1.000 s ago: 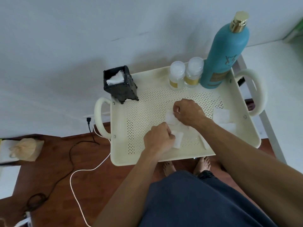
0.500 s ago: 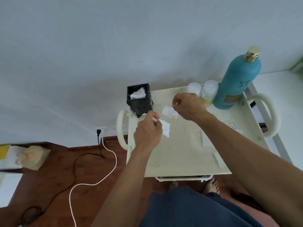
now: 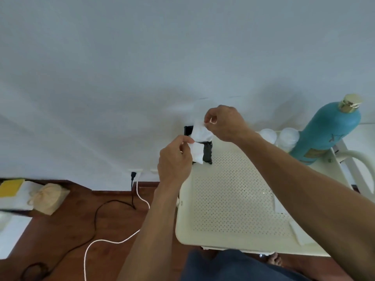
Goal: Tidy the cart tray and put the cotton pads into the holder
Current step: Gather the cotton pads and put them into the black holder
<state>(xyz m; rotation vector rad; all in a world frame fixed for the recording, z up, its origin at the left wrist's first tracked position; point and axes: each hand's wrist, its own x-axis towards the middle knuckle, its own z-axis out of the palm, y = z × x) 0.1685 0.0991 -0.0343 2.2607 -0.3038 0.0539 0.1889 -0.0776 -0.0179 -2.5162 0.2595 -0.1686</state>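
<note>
Both hands over the far left corner of the tray (image 3: 233, 191), at the black holder (image 3: 207, 154). Right hand (image 3: 224, 123) above the holder, thumb and forefinger pinched on the top edge of a white pad (image 3: 199, 132); the pad hangs down with its lower end at the holder's mouth, whether inside or just over it I cannot tell. Other right fingers curled loosely. Left hand (image 3: 175, 161) lower and nearer, just left of the holder, thumb and forefinger pinched on a second pad (image 3: 196, 155), which hangs in front of the holder's left face and hides most of it. Remaining left fingers folded in toward the palm. The two pads nearly meet, the upper one's bottom edge just above the lower one's top. Holder stands on the tray floor against the back rim, only its right side and a bit of the back rim of its mouth showing. Tray is cream, perforated, with a looped handle (image 3: 363, 171) on the right. More pads lie flat on the tray by the right forearm, one (image 3: 279, 203) mid-right, another (image 3: 300, 234) at the near right corner, both partly hidden by the arm. At the far right corner, a teal bottle (image 3: 326, 134) with gold cap, upright; two white-capped jars (image 3: 284, 136) just left of it, side by side. Cables (image 3: 113, 220), black and white, on the wood floor to the left.
</note>
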